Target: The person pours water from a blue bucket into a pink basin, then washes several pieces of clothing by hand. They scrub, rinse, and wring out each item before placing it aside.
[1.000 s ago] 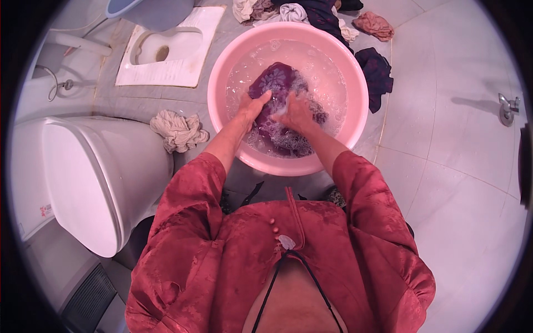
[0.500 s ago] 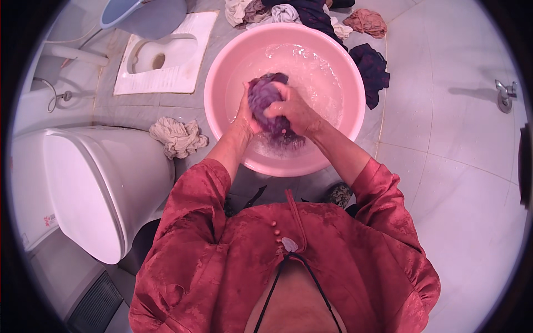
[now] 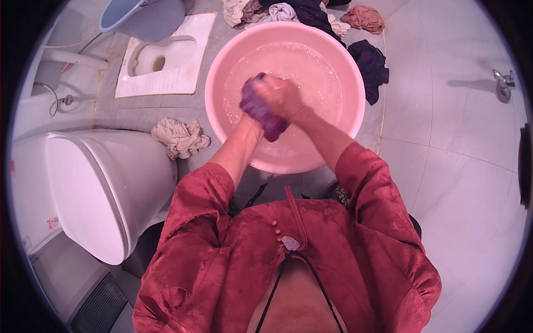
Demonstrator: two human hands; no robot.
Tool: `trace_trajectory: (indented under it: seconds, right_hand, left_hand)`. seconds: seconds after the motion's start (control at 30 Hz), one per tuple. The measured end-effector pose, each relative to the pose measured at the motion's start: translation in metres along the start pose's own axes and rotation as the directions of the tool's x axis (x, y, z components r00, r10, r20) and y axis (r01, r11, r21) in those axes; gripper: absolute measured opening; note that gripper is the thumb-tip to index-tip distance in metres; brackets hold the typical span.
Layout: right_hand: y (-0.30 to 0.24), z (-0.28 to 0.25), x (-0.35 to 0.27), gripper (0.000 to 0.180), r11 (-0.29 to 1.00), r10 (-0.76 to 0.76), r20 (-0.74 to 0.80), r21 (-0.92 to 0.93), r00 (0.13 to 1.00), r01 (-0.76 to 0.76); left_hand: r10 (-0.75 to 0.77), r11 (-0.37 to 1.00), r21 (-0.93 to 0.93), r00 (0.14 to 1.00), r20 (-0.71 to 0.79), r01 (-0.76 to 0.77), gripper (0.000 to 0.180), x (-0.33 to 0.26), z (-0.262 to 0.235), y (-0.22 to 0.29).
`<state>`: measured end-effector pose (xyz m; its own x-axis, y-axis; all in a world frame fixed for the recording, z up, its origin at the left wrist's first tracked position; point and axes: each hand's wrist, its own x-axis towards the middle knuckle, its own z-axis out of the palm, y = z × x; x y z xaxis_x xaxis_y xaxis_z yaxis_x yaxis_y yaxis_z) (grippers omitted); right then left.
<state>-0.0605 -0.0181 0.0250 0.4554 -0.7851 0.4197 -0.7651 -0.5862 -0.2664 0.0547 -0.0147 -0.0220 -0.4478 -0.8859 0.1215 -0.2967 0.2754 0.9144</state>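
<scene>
A bunched purple cloth [image 3: 261, 111] is pressed between my two hands above the water in a large pink basin [image 3: 357, 100]. My right hand [image 3: 282, 95] is closed over the cloth from the right, its fingers smeared by motion. Under the cloth on the left, my left hand [image 3: 255, 126] grips it from below; most of its fingers are hidden by the cloth. The water [image 3: 313, 72] in the basin is cloudy, with small bubbles around its edge.
Heaped clothes [image 3: 283, 12] lie beyond the basin, and a dark garment [image 3: 369, 69] lies against its right side. A beige cloth [image 3: 180, 137] is beside the white toilet [image 3: 89, 194]. A squat toilet [image 3: 202, 33] and a blue bucket [image 3: 147, 22] are at far left.
Both hands have shifted the purple cloth, which now looks tighter and more twisted, with no loose end trailing into the water. The splashing has calmed.
</scene>
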Motion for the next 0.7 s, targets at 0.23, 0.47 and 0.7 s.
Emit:
trace_trajectory:
  seconds: [0.23, 0.47, 0.7]
  right_hand:
    - [0.124, 0.004, -0.090, 0.028, 0.695, 0.697, 0.378, -0.147, 0.610, -0.704]
    - [0.098, 0.027, -0.065, 0.056, 0.658, 0.725, 0.237, 0.036, 0.646, -0.752]
    - [0.074, 0.061, -0.088, 0.065, 0.787, 0.599, 0.321, -0.067, 0.733, -0.614]
  left_hand:
    - [-0.688, 0.541, -0.731, 0.719, -0.100, 0.416, 0.047, 0.022, -0.013, 0.064]
    - [-0.732, 0.671, -0.213, 0.680, -0.037, 0.710, 0.082, 0.010, -0.022, 0.007]
    - [-0.795, 0.600, -0.024, 0.600, 0.091, 0.800, 0.082, 0.003, -0.018, -0.005]
